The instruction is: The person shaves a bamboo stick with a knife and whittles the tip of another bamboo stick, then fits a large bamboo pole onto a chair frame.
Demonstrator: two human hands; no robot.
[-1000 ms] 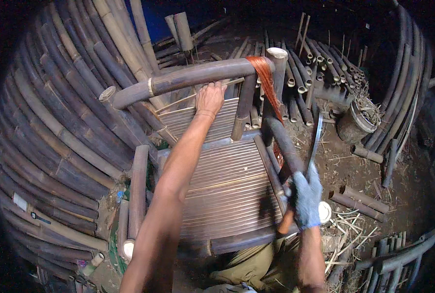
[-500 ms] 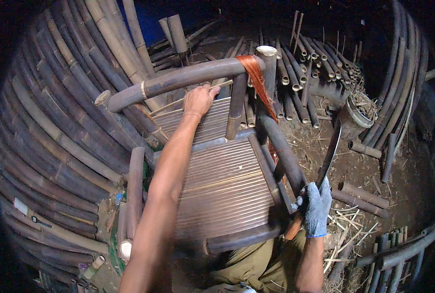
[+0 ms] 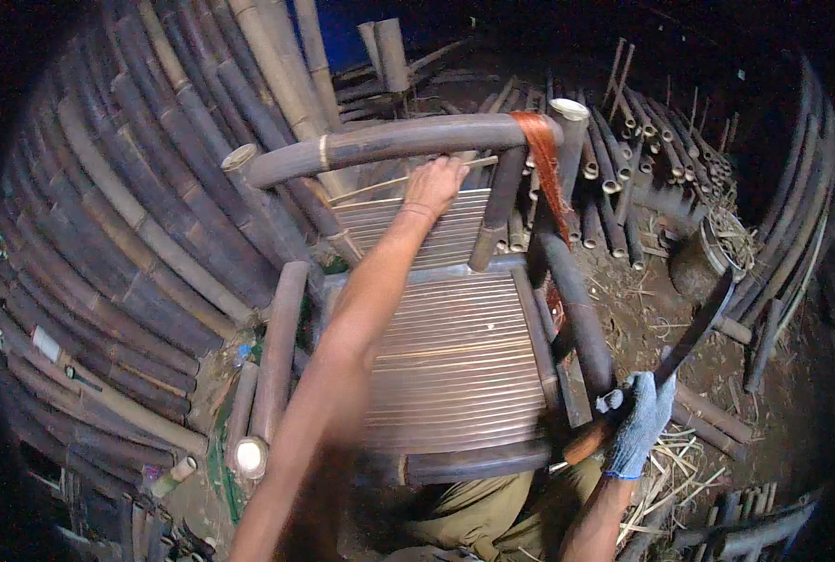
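Note:
Before me stands a dark bamboo chair [image 3: 478, 459] with slatted seat and back and a curved top rail. My bare left hand [image 3: 433, 187] reaches across the seat to the back, its fingers closed on a thin bamboo strip [image 3: 372, 192] above the back slats. The strip lies aslant under the top rail, inside the back frame. At the chair's right side, my right hand [image 3: 641, 426], in a grey knit glove, grips a long curved knife [image 3: 697, 330] by its wooden handle. The blade points up and away to the right. Orange cord [image 3: 541, 155] wraps the top rail's right end.
Long dark bamboo poles [image 3: 136, 215] fan along the left. Cut bamboo tubes [image 3: 624, 169] are piled at the back right. A bamboo container [image 3: 700, 260] of shavings stands on the right, with pale bamboo scraps [image 3: 675, 478] on the ground near my right wrist.
The whole view has shifted, so the chair sits farther right in it. In my right hand the knife has tilted outward to the right. My left hand stays on the strip.

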